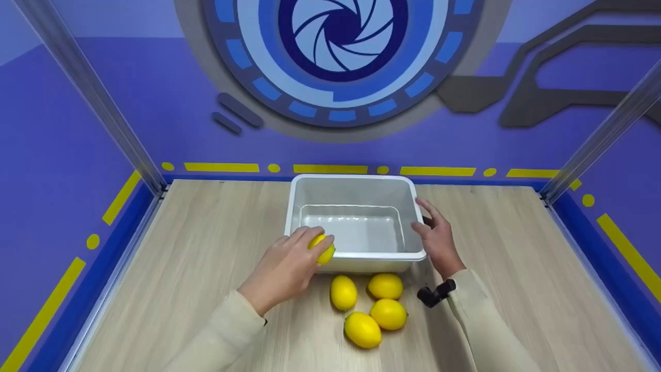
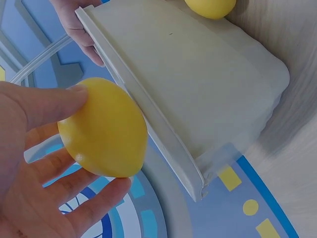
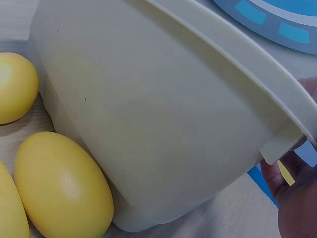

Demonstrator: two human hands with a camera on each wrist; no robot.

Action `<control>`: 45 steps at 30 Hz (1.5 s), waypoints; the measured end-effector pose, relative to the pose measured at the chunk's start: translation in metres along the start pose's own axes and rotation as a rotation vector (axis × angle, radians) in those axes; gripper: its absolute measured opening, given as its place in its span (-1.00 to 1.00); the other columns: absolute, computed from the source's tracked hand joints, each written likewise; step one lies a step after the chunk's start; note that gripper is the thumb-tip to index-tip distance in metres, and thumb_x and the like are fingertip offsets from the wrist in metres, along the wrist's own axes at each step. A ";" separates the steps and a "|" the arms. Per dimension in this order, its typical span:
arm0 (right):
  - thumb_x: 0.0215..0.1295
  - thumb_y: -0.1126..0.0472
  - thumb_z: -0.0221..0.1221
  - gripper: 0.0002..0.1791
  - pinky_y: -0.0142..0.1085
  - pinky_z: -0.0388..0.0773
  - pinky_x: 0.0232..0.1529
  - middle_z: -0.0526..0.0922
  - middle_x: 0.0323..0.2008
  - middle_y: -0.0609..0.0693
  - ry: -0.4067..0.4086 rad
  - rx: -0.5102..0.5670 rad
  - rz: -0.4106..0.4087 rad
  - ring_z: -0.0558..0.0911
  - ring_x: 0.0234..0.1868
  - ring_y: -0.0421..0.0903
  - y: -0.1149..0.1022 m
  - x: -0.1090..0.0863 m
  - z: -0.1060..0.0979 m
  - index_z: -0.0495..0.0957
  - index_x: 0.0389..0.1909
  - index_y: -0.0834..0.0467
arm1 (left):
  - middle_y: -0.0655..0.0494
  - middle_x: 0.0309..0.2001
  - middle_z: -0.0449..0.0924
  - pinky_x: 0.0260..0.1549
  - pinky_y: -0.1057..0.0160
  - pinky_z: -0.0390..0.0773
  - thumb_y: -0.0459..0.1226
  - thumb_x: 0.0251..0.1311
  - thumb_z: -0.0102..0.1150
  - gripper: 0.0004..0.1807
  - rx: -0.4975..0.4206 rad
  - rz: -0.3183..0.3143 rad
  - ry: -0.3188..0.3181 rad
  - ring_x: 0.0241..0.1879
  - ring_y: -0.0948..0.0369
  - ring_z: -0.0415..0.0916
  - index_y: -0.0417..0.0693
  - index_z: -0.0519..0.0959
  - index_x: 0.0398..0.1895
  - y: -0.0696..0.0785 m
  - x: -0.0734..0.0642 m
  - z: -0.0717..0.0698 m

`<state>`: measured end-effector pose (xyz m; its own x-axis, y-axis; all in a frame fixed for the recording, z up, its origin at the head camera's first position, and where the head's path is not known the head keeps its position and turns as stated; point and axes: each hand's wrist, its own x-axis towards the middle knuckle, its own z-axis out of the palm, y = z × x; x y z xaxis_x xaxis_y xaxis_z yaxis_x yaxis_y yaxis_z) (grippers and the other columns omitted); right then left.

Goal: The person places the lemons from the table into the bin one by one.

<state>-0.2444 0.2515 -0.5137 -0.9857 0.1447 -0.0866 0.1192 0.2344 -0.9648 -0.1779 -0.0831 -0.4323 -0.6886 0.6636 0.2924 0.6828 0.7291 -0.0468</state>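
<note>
A yellow lemon [image 1: 324, 250] is pinched between the thumb and fingers of my left hand [image 1: 286, 268], over the near left rim of a white plastic box [image 1: 361, 256]. From the left wrist, that lemon [image 2: 104, 129] shows beside the box's rim, the thumb on one side and fingertips on the other. My right hand [image 1: 439, 240] grips the box's right rim; the right wrist view catches its fingers [image 3: 275, 181] under the rim at the frame's edge. The box stands upright, and its inside shows only a bare floor.
Several more lemons lie on the wooden table [image 1: 232, 217] in front of the box, the nearest lemon [image 1: 362, 329] farthest from it. Blue and purple panels [image 1: 129, 103] wall the table at the back and both sides. A black wrist device [image 1: 436, 293] sits at the right sleeve.
</note>
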 end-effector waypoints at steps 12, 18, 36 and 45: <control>0.40 0.31 0.01 -0.35 0.07 0.40 0.28 0.23 0.44 0.11 -0.002 -0.011 0.009 0.35 0.37 0.12 -0.002 0.000 0.000 0.15 0.46 -0.10 | 0.01 0.19 0.45 -0.11 0.14 0.66 -0.21 0.13 0.31 -0.43 0.004 -0.009 -0.008 0.15 0.07 0.44 0.11 0.42 0.24 -0.004 0.004 0.003; 0.41 0.30 0.01 -0.35 0.07 0.39 0.30 0.17 0.47 0.06 -0.007 -0.009 0.022 0.32 0.40 0.11 -0.003 -0.001 0.001 0.14 0.47 -0.14 | 0.01 0.19 0.45 -0.10 0.11 0.65 -0.20 0.17 0.28 -0.46 0.010 -0.010 -0.006 0.16 0.07 0.44 0.12 0.42 0.25 -0.006 0.007 0.006; 0.40 0.31 0.02 -0.35 0.07 0.40 0.29 0.21 0.45 0.07 0.000 0.009 0.011 0.33 0.39 0.09 0.001 0.000 0.001 0.14 0.47 -0.10 | -0.01 0.20 0.42 -0.09 0.07 0.65 -0.19 0.28 0.16 -0.53 -0.016 -0.046 -0.029 0.16 0.05 0.45 0.23 0.41 0.26 -0.011 0.011 0.011; 0.41 0.30 0.01 -0.35 0.07 0.39 0.30 0.22 0.45 0.10 -0.002 0.003 0.010 0.33 0.39 0.11 -0.001 0.000 0.001 0.14 0.47 -0.11 | 0.00 0.19 0.43 -0.08 0.06 0.65 -0.17 0.28 0.18 -0.52 -0.027 -0.060 -0.040 0.14 0.05 0.45 0.24 0.41 0.27 -0.015 0.014 0.012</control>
<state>-0.2445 0.2506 -0.5130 -0.9847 0.1452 -0.0967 0.1287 0.2301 -0.9646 -0.2011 -0.0825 -0.4391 -0.7372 0.6256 0.2550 0.6462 0.7632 -0.0043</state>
